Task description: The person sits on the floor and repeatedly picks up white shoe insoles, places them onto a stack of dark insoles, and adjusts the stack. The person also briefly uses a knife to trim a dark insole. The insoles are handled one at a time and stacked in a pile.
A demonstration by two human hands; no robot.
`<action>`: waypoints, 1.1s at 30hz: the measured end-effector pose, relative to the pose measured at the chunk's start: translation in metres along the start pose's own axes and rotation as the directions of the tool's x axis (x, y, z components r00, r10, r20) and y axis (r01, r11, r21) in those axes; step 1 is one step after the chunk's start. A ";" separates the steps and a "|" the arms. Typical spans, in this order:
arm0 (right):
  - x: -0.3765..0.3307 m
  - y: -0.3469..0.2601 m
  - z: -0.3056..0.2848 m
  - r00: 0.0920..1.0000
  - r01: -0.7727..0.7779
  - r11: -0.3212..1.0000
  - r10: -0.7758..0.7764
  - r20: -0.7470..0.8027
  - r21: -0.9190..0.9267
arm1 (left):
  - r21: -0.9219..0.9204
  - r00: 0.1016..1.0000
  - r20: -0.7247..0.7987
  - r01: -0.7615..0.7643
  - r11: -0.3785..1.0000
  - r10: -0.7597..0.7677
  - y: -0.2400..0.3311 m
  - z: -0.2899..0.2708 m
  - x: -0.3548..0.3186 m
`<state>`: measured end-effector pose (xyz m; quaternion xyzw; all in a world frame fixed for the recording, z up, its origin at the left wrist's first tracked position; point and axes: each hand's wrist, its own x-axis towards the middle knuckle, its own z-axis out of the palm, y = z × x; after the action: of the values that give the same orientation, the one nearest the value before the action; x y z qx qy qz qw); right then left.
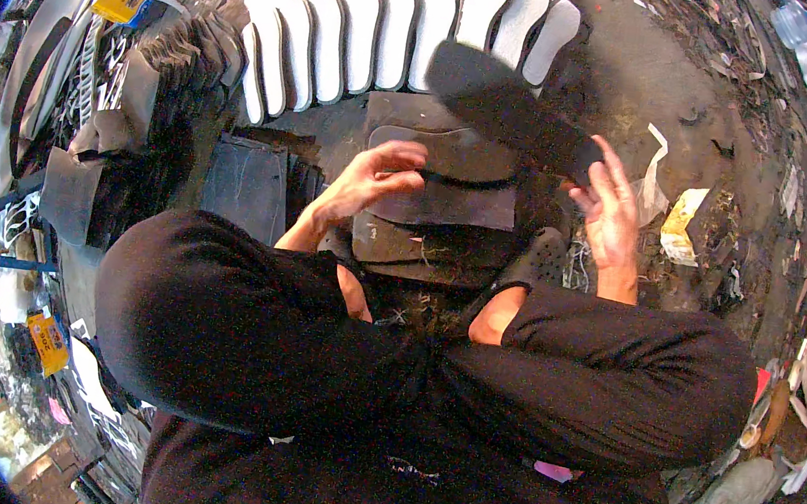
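Right hand [612,209] grasps a dark insole [512,109], long axis slanting away to its left; left hand [372,180], released, rests on the pad stack [450,197] below.

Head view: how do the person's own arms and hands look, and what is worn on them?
Both arms wear loose black sleeves pushed up toward the elbows, so the forearms are bare. The left hand and the right hand are bare too: no gloves. No ring, watch or bracelet can be made out. The sleeves are plain, with no visible markings.
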<state>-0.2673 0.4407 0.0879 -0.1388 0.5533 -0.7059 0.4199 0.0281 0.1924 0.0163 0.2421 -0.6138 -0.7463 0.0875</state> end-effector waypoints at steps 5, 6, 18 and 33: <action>-0.009 0.067 0.013 0.997 -0.071 0.962 0.074 0.003 -0.264 | -0.517 0.920 -0.367 -0.079 0.852 -0.137 0.006 0.009 -0.023; -0.010 0.080 0.020 0.998 -0.059 0.962 0.056 -0.019 -0.268 | -0.471 0.879 -0.433 -0.034 0.881 -0.198 -0.003 0.005 -0.029; -0.022 0.105 0.003 0.995 -0.091 0.880 0.062 -0.078 -0.466 | 0.017 0.721 -0.675 0.226 0.974 -0.156 -0.045 0.014 -0.059; -0.019 0.126 -0.010 0.994 -0.100 0.868 0.065 -0.090 -0.487 | -0.019 0.697 -0.693 0.240 0.971 -0.186 -0.048 0.015 -0.056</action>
<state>-0.2069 0.4567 -0.0233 -0.1921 0.7340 -0.5283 0.3811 0.0777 0.2407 -0.0138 0.5746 -0.5315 -0.5846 0.2136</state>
